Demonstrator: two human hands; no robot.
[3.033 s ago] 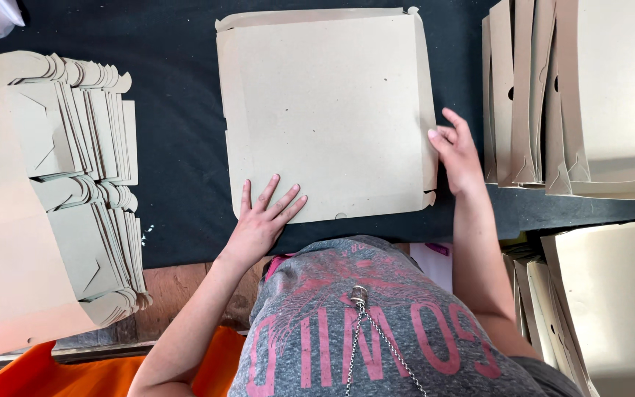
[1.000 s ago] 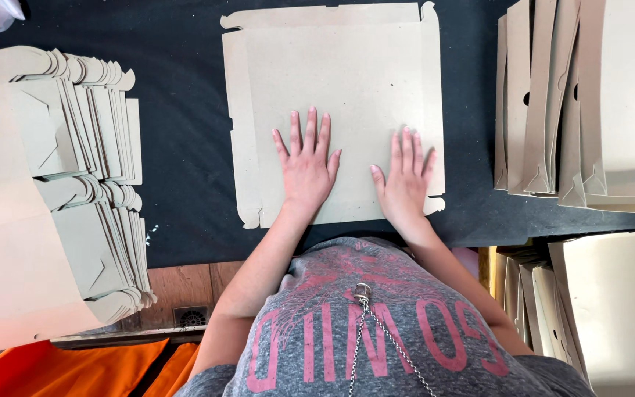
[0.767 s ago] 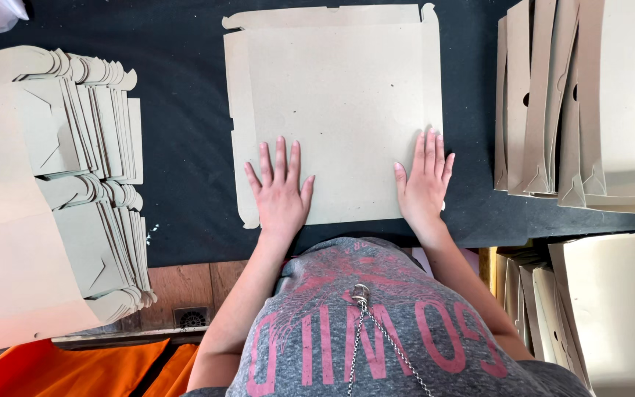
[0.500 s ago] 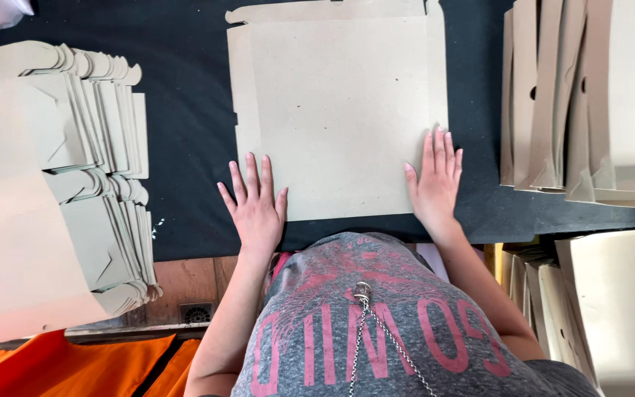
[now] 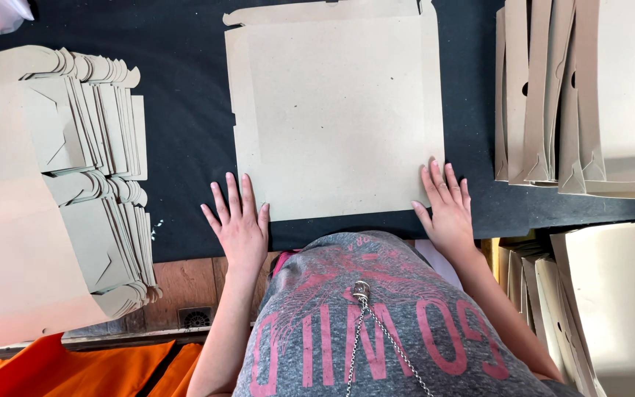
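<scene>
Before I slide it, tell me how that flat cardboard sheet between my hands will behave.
The cardboard sheet looks thin and broad, so it is probably light and may sag if lifted by one edge. Lying flat on the dark mat, it should slide rather than tip.

Flat square brown cardboard box blank (image 5: 339,110), unfolded, lying on the black table (image 5: 185,147), narrow flaps along its top and left edges

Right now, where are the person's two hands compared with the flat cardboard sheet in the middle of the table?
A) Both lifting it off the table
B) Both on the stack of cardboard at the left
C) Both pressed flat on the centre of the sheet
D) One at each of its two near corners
D: the left hand lies flat at the near left corner of the flat cardboard sheet and the right hand at its near right corner, on the black table.
</scene>
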